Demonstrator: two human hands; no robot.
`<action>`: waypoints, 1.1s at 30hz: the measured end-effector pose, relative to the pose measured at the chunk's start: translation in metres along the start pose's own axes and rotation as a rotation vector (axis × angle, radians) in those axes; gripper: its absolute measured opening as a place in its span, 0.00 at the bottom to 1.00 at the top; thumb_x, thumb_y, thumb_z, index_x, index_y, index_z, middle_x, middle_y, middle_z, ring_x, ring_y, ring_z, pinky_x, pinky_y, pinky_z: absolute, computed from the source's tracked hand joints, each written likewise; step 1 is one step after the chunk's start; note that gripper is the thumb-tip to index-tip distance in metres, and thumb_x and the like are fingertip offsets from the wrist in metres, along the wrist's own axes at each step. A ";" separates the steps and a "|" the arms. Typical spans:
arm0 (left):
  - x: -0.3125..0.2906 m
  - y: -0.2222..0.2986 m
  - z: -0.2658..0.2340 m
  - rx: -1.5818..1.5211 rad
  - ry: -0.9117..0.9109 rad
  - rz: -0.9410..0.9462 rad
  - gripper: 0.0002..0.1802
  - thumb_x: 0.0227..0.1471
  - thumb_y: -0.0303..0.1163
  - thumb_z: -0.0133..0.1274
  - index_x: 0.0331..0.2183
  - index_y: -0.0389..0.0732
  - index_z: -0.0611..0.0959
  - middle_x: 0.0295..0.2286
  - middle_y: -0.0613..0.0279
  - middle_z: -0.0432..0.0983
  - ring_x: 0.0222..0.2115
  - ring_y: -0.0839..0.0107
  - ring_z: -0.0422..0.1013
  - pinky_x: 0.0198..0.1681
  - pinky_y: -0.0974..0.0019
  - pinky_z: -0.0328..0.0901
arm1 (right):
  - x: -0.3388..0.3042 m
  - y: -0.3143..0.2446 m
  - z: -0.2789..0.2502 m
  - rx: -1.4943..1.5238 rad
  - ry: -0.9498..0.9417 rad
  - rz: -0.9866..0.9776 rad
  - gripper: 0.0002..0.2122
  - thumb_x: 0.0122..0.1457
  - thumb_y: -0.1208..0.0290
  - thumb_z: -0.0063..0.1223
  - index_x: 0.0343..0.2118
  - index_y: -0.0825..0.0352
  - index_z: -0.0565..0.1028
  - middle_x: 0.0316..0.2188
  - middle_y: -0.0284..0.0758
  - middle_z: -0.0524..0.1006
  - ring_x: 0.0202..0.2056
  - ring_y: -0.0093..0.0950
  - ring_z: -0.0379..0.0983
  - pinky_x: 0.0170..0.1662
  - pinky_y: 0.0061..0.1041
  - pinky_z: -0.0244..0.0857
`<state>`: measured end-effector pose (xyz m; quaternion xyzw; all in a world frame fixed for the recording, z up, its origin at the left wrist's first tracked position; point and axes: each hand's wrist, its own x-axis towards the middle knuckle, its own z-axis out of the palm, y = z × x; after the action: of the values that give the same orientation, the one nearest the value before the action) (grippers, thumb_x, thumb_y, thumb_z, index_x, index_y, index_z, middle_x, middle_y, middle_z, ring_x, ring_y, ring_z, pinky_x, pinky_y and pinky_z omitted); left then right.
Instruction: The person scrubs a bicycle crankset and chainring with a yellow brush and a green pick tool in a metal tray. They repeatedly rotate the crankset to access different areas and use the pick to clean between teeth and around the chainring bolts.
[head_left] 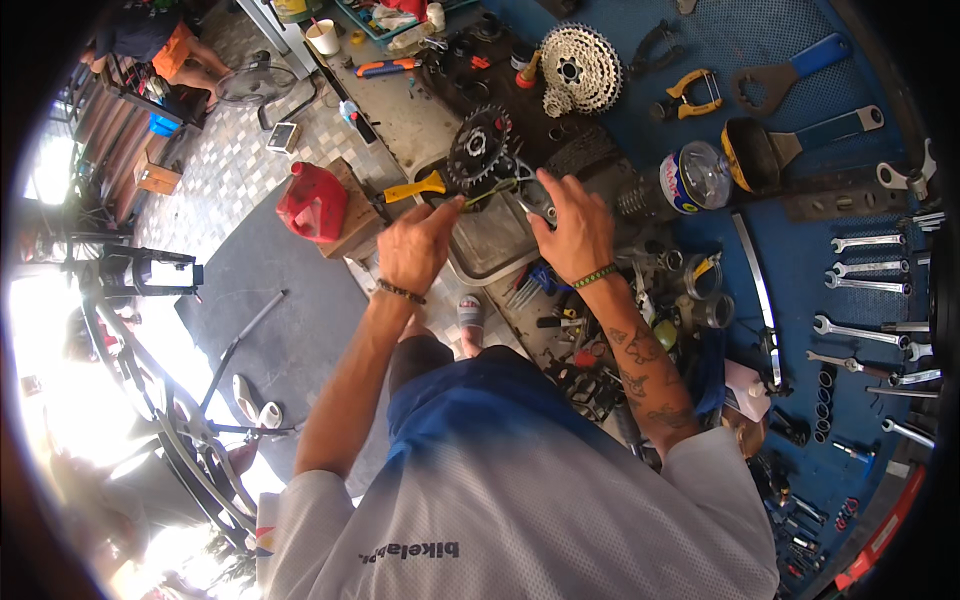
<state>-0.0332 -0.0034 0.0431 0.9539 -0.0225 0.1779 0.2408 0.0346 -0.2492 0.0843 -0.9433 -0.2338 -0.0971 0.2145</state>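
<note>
My left hand (412,248) is closed in a pinch above the left side of a grey metal tray (462,272). What its fingertips hold, if anything, is too small to make out. Across the tray, my right hand (577,232) has its thumb and fingers curled around a silver-and-black metal part (540,207). A thin yellowish strand (495,188) shows between the two hands. Just beyond the fingers stands a dark toothed chainring (480,146) with a red centre. A yellow-handled tool (414,188) lies by the left fingertips, its far end dark.
A large silver cassette (580,70) rests farther back on the bench. To the left, a red plastic jug (313,205) sits on a wooden block. A clear plastic container (697,178) is right of my hand. Several wrenches (868,268) hang on the blue board.
</note>
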 end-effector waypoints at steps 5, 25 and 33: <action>0.006 -0.012 0.001 0.114 0.065 0.099 0.13 0.67 0.33 0.58 0.50 0.56 0.89 0.25 0.61 0.76 0.26 0.52 0.79 0.28 0.49 0.73 | 0.005 -0.004 -0.007 -0.004 0.012 -0.076 0.29 0.58 0.69 0.69 0.64 0.62 0.77 0.42 0.39 0.78 0.39 0.44 0.77 0.46 0.42 0.70; -0.020 -0.014 0.037 0.301 -0.342 -0.180 0.13 0.66 0.33 0.51 0.47 0.49 0.88 0.33 0.50 0.84 0.31 0.46 0.84 0.32 0.45 0.77 | 0.016 0.011 0.007 -0.010 0.022 -0.051 0.30 0.57 0.68 0.71 0.64 0.66 0.76 0.43 0.39 0.79 0.41 0.40 0.78 0.48 0.40 0.69; 0.006 -0.013 -0.021 -0.396 -0.071 -0.178 0.15 0.62 0.34 0.66 0.50 0.43 0.91 0.34 0.56 0.89 0.31 0.64 0.84 0.36 0.60 0.75 | 0.019 0.020 -0.010 0.034 -0.011 -0.055 0.30 0.57 0.68 0.71 0.63 0.65 0.76 0.44 0.39 0.79 0.43 0.42 0.78 0.49 0.40 0.69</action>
<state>-0.0325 0.0177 0.0564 0.8918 0.0190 0.1144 0.4373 0.0600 -0.2621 0.0916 -0.9333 -0.2622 -0.0940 0.2265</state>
